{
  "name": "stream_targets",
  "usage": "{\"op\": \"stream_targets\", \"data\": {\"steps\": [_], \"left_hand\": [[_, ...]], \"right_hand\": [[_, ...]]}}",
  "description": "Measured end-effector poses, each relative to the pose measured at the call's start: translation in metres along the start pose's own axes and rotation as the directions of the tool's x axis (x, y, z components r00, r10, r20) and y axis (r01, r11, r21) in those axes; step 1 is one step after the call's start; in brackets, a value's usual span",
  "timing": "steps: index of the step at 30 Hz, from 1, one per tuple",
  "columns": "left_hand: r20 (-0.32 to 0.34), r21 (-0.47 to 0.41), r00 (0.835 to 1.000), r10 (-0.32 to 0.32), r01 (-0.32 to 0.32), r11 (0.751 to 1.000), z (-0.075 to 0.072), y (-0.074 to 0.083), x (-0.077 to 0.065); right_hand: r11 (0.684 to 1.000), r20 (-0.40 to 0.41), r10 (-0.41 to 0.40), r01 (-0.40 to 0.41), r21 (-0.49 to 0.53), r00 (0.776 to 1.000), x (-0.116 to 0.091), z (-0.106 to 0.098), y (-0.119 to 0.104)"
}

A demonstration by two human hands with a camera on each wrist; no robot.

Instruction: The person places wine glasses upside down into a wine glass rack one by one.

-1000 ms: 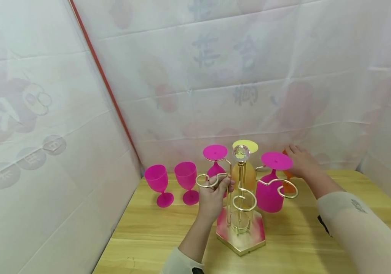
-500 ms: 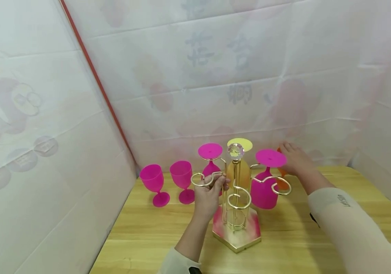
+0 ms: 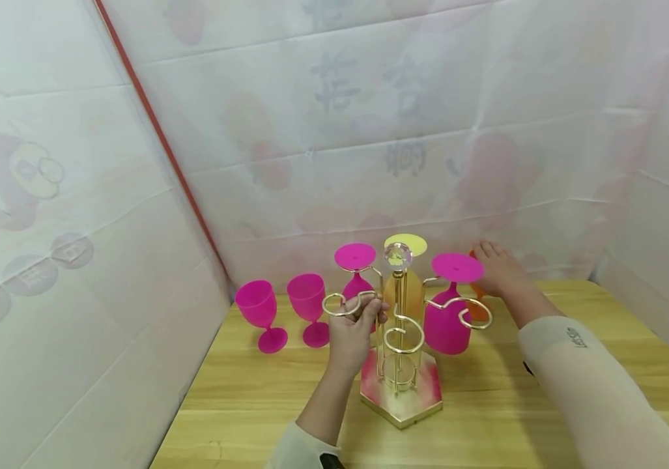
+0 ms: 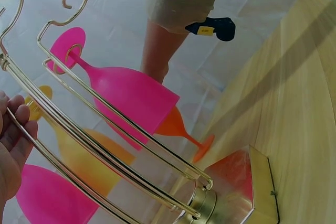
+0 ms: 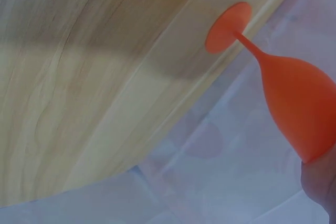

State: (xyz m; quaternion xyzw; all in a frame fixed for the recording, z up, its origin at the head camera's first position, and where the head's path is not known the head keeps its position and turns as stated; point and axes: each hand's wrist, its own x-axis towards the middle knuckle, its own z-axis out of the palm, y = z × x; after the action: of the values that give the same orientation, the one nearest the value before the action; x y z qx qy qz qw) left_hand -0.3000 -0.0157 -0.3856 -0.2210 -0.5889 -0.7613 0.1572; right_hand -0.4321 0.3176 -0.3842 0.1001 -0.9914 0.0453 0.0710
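In the head view my left hand [image 3: 350,332] grips a thin upright of the gold wire goblet rack [image 3: 402,407], just below its crystal knob [image 3: 398,256]. Upside down in the rack's loops hang a pink goblet [image 3: 448,326], another pink goblet [image 3: 355,256] and a yellow one [image 3: 407,242]. My right hand [image 3: 497,268] reaches behind the rack to an orange goblet [image 5: 294,87], holding it at the rim. That goblet is upright, its foot [image 5: 229,27] at the wooden tabletop near the back edge; in the head view it is mostly hidden.
Two upright pink goblets, a left one [image 3: 256,305] and a right one [image 3: 307,297], stand on the table [image 3: 240,404] left of the rack. A printed white cloth [image 3: 281,195] hangs close behind the table. Bare loops of the rack jut toward the front.
The head view has turned slightly, so everything sits a little further left in it. Both hands keep their places at the rack and the orange goblet.
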Motion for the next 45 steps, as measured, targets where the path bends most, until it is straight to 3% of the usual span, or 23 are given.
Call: {"op": "stream_targets", "data": {"steps": [11, 21, 24, 29, 34, 37, 39, 43, 45], "left_hand": [[-0.008, -0.007, 1.000, -0.001, 0.001, 1.000, -0.002, -0.002, 0.001], [0.016, 0.003, 1.000, -0.015, 0.015, 1.000, 0.008, -0.008, 0.002], [0.020, 0.009, 1.000, -0.016, 0.016, 1.000, 0.010, -0.009, 0.004], [0.023, -0.014, 1.000, -0.017, 0.017, 1.000, 0.011, -0.011, 0.006], [0.033, -0.023, 0.999, -0.017, 0.018, 1.000, 0.010, -0.014, 0.006], [0.025, -0.013, 1.000, -0.010, 0.011, 1.000, 0.010, -0.014, 0.007], [0.017, -0.013, 1.000, 0.000, 0.000, 1.000, 0.011, -0.013, 0.008], [0.016, -0.004, 1.000, 0.004, -0.004, 1.000, 0.013, -0.013, 0.009], [0.020, 0.000, 1.000, 0.000, 0.000, 1.000, 0.014, -0.013, 0.009]], "right_hand": [[0.998, -0.025, -0.042, 0.041, -0.046, 0.999, 0.002, 0.002, -0.001], [0.979, -0.150, -0.154, 0.131, -0.156, 0.977, -0.004, 0.010, 0.017], [0.950, -0.201, -0.249, 0.198, -0.243, 0.947, -0.006, 0.011, 0.022], [0.888, -0.307, -0.405, 0.291, -0.356, 0.861, -0.007, 0.018, 0.030], [0.864, -0.385, -0.472, 0.329, -0.381, 0.793, -0.009, 0.022, 0.034], [0.867, -0.408, -0.478, 0.341, -0.364, 0.778, -0.010, 0.022, 0.034], [0.887, -0.418, -0.449, 0.338, -0.314, 0.790, -0.011, 0.021, 0.033], [0.939, -0.397, -0.341, 0.286, -0.191, 0.852, -0.018, 0.014, 0.029], [0.954, -0.400, -0.301, 0.270, -0.133, 0.866, -0.023, 0.011, 0.027]]}}
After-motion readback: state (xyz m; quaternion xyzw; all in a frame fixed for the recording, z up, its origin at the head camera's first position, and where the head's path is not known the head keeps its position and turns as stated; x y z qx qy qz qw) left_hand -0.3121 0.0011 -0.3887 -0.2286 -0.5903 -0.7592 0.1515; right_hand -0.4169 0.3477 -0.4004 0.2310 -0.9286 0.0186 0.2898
